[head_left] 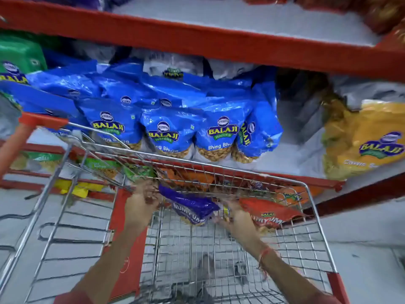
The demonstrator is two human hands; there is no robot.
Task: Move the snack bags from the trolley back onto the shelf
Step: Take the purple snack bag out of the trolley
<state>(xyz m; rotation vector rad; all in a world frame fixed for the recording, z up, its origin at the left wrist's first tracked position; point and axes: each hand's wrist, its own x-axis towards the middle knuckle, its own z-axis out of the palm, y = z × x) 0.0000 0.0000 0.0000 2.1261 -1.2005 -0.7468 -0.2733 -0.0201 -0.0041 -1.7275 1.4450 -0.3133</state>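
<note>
Inside the trolley (311, 207), the left hand (142, 202) and right hand (235, 218) clamp opposite ends of 1 purple snack bag (190, 206), likely light, crinkly, slippery, so gripping both ends suits.

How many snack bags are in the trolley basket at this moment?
2 that I can make out: a purple bag held between the left hand and right hand, and a red bag against the trolley at its far right corner. Motion blur may hide others.

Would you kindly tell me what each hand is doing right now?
Left hand: gripping the purple snack bag.
Right hand: on the same bag; grip blurred, cannot tell.
</note>
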